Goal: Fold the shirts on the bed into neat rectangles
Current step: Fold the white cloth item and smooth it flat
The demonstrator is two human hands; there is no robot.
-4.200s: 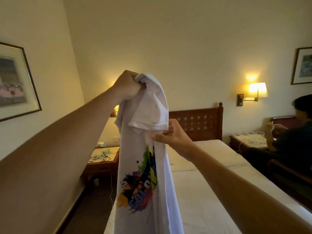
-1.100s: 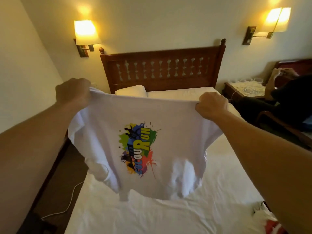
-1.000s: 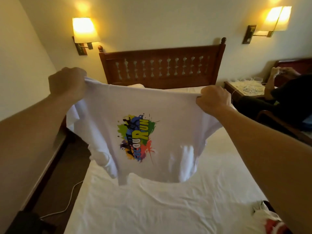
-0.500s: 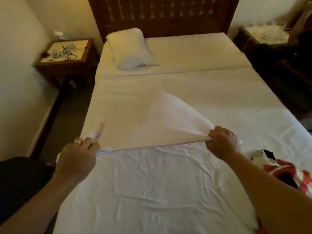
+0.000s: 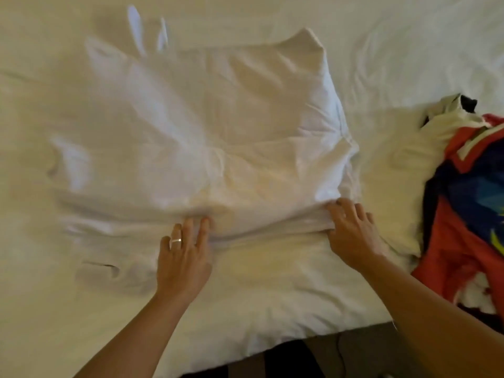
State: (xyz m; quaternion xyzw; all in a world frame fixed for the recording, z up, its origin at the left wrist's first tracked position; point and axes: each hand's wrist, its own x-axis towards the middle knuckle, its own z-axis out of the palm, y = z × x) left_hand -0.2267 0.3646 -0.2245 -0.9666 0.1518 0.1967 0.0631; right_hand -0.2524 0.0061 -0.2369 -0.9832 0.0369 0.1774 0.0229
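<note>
The white shirt lies spread on the bed, blank side up and heavily creased, with its near edge bunched into a ridge close to the person. Which end is collar and which is hem I cannot tell, as white cloth blends into white sheet. The left hand rests flat on that near edge with fingers straight, its grip loose and holding nothing, a ring on one finger. The right hand is at the near right corner, fingers bent over the gathered cloth there; it looks to be pinching or pressing the fold, though the blur leaves that unsure. As a judgement, the task is at its start: this shirt is laid out but not smoothed, no fold to a rectangle is made, and sleeves and sides are all to come. To the right, well apart from the shirt, sits a heap of clothes in red, blue and white, unfolded and waiting. The rumpled sheet beneath may hinder neat edges, and the heap crowds the right side of the bed.
</note>
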